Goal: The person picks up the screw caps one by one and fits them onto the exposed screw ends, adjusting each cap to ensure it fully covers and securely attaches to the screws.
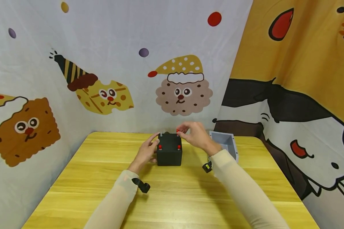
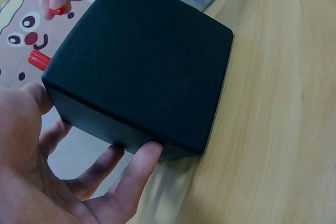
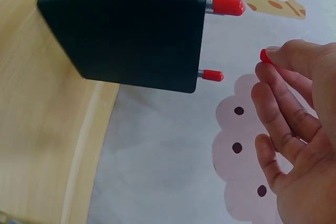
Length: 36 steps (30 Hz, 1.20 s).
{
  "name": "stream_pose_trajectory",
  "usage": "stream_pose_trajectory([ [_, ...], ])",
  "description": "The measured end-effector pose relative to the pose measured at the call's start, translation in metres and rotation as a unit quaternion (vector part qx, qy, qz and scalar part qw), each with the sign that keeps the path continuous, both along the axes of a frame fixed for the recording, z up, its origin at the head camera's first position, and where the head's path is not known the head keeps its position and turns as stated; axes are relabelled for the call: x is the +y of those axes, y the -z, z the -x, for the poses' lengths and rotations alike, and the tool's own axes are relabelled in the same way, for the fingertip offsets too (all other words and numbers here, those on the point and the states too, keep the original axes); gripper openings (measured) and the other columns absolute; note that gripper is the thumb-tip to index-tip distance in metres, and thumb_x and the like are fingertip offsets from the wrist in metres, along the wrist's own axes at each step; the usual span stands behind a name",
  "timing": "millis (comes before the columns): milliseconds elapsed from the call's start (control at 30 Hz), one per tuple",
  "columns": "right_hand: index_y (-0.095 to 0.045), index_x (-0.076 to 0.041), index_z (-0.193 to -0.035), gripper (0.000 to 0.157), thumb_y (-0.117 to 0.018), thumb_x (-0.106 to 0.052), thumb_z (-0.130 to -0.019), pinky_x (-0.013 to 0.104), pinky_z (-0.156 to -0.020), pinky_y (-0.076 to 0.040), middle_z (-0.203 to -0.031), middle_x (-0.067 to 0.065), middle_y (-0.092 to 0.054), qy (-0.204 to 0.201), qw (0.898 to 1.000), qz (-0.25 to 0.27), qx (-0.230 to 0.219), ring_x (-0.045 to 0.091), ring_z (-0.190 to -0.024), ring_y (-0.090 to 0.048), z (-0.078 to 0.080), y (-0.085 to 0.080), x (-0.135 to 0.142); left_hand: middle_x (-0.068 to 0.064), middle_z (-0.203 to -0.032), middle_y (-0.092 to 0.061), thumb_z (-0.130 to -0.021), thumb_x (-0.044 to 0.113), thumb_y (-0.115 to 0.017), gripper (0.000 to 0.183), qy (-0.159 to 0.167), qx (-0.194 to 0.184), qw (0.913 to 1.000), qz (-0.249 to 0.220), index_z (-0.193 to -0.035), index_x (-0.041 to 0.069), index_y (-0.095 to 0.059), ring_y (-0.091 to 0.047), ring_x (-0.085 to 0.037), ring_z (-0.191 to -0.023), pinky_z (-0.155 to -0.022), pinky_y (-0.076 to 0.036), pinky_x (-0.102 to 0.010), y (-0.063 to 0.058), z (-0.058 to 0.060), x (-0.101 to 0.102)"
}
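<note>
On the table a black box (image 1: pixel 169 157) carries upright threaded metal posts on its top. Red caps (image 1: pixel 160 147) cover the front posts, and one back post (image 1: pixel 161 134) shows bare metal. My left hand (image 1: pixel 144 152) lies against the box's left side, its fingers spread along the face and the thumb at the top edge. With thumb and forefinger, my right hand (image 1: pixel 195 135) pinches a small red cap (image 3: pixel 263 55) above the back right corner. Whether this cap touches the post below it I cannot tell.
A grey open tray (image 1: pixel 235 149) stands on the wooden table (image 1: pixel 166 197) to the right, partly hidden by my right forearm. A patterned curtain (image 1: pixel 117 47) hangs behind the table's back edge. Each wrist carries a small black camera (image 1: pixel 143 186).
</note>
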State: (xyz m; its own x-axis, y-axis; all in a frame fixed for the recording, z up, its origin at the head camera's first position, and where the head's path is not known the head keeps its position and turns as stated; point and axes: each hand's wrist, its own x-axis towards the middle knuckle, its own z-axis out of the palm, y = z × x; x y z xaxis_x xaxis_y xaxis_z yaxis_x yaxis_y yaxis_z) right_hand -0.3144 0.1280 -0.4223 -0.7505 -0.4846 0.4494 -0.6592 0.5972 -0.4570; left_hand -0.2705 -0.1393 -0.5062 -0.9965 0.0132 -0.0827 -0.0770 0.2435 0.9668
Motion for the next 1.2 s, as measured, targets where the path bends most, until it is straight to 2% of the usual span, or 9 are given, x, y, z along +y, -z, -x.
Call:
stream_pose_trajectory([
  [267,-0.09,-0.012,-0.117,0.012,-0.087,-0.017,-0.107,0.031,-0.071,-0.063,-0.103,0.002,-0.089,-0.01,1.0,-0.001,0.003,0.017,-0.089,-0.081,0.003,-0.001,-0.011,-0.019,-0.147,-0.074,-0.123,0.049,-0.058,0.054,0.0,-0.004,1.0,0.0,-0.176,0.043,-0.052,-0.082,-0.023,-0.101,-0.064,-0.07,-0.044,0.003,0.003,-0.001],
  [500,-0.09,-0.012,-0.121,0.015,-0.087,-0.018,-0.108,0.04,-0.083,-0.07,-0.107,0.003,-0.089,-0.012,1.0,-0.01,-0.001,0.019,-0.094,-0.082,0.004,0.0,-0.017,-0.019,-0.149,-0.074,-0.123,0.051,-0.058,0.052,-0.001,-0.005,1.0,0.0,-0.174,0.047,-0.053,-0.082,-0.024,-0.104,-0.063,-0.069,-0.042,0.002,0.003,-0.001],
  [667,-0.09,-0.013,-0.121,0.015,-0.087,-0.019,-0.108,0.04,-0.084,-0.07,-0.108,0.003,-0.089,-0.011,1.0,-0.017,-0.004,0.019,-0.094,-0.082,0.005,0.0,-0.022,-0.017,-0.151,-0.073,-0.122,0.052,-0.059,0.051,-0.001,-0.013,0.9999,-0.006,-0.172,0.051,-0.054,-0.081,-0.026,-0.106,-0.065,-0.069,-0.041,0.001,0.003,-0.001],
  [1067,-0.089,-0.01,-0.123,0.018,-0.086,-0.021,-0.109,0.036,-0.081,-0.068,-0.109,0.004,-0.089,-0.022,0.999,-0.021,-0.021,0.018,-0.094,-0.08,0.009,0.0,-0.035,-0.018,-0.153,-0.073,-0.122,0.053,-0.058,0.052,0.001,-0.016,0.9999,-0.005,-0.174,0.048,-0.053,-0.082,-0.027,-0.108,-0.069,-0.071,-0.045,0.002,0.004,-0.003],
  [1200,-0.088,-0.008,-0.122,0.018,-0.086,-0.019,-0.109,0.038,-0.083,-0.07,-0.109,0.005,-0.089,-0.024,0.999,-0.022,-0.026,0.02,-0.095,-0.081,0.01,0.002,-0.039,-0.02,-0.152,-0.073,-0.122,0.052,-0.059,0.055,0.005,-0.014,0.9999,-0.006,-0.176,0.045,-0.051,-0.083,-0.027,-0.108,-0.068,-0.071,-0.045,0.0,0.002,-0.003],
])
